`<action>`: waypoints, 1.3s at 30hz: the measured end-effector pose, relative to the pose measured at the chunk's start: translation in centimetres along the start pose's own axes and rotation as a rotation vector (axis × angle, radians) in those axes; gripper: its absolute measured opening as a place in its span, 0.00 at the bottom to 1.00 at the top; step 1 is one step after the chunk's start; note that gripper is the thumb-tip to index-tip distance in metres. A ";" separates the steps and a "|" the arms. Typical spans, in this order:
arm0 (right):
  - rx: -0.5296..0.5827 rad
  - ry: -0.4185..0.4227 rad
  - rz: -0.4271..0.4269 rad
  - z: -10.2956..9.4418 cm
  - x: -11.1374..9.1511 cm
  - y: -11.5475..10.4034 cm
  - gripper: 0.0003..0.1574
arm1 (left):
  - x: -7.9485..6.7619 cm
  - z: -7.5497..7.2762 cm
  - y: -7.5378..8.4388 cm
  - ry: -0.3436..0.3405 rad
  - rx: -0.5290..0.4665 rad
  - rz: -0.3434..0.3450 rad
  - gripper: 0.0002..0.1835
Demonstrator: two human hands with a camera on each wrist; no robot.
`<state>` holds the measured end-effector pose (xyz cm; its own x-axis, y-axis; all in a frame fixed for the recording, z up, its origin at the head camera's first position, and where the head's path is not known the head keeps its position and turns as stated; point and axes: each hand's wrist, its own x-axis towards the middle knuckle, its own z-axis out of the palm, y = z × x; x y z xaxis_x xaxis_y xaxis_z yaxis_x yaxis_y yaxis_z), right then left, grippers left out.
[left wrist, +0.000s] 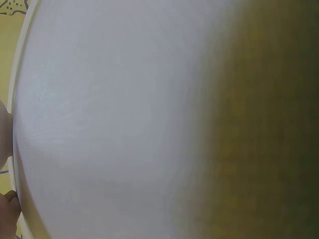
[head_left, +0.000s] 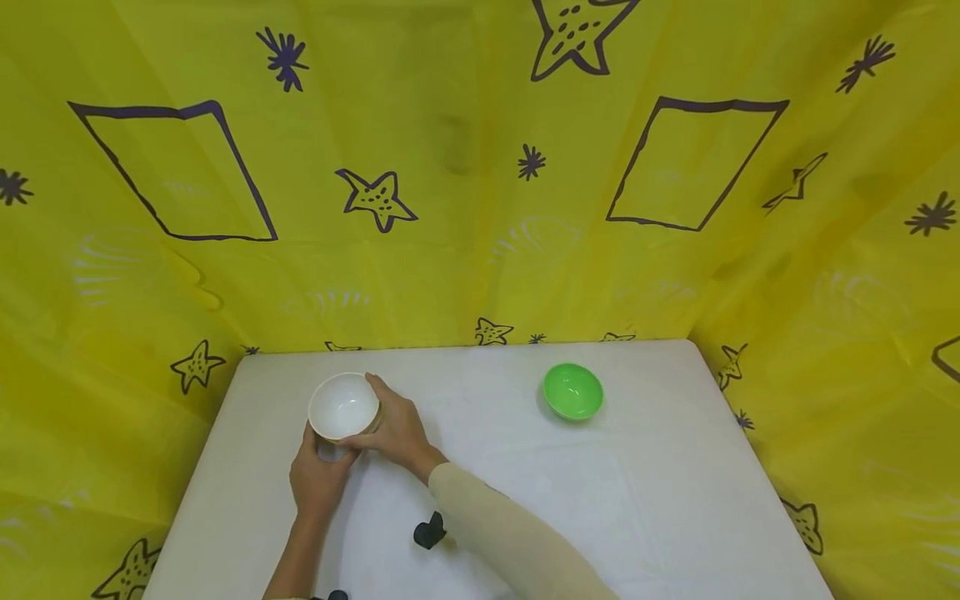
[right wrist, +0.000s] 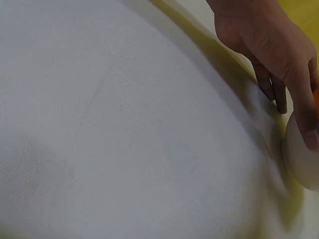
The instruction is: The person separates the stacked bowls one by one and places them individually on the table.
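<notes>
A white bowl [head_left: 343, 406] is at the left part of the table in the head view, its glossy inside facing up. My right hand [head_left: 397, 425] grips its right side, with the fingers at the far rim and the thumb along the near rim. From below and in front, my left hand [head_left: 318, 475] holds the bowl's near side; some of its fingers are hidden by the bowl. Whether the bowl touches the table cannot be told. In the right wrist view, a pale rounded part of a bowl [right wrist: 301, 154] shows at the right edge under a hand.
A green bowl [head_left: 573, 392] stands at the back right of the white-covered table [head_left: 570, 500]. A yellow curtain [head_left: 450, 275] with dark star drawings borders the table's back and sides. A small black object [head_left: 430, 531] is beside the right forearm.
</notes>
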<state>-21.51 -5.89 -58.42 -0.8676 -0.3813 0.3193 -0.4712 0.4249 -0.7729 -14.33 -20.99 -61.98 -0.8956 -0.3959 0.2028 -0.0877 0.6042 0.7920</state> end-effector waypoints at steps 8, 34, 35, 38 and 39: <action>0.084 0.043 -0.005 -0.7 0.0 -0.5 0.68 | 0.2 -0.1 -0.1 -0.002 -0.011 -0.010 0.53; 0.110 0.230 0.042 -4.4 -2.1 0.2 0.69 | 0.3 0.0 -0.4 0.036 -0.020 0.040 0.50; 0.101 0.234 0.042 -4.5 -2.2 0.4 0.69 | 0.3 0.0 -0.4 0.032 -0.023 0.033 0.50; 0.085 0.247 0.041 -5.1 -2.6 1.2 0.69 | 0.2 0.0 -0.2 0.012 -0.031 0.012 0.51; 0.077 0.249 0.044 -5.3 -2.7 1.5 0.69 | 0.2 0.0 -0.1 0.008 -0.035 0.006 0.51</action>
<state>-20.69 0.14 -57.53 -0.9039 -0.1460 0.4020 -0.4268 0.3689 -0.8257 -14.50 -21.12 -62.02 -0.8924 -0.3981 0.2126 -0.0665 0.5820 0.8105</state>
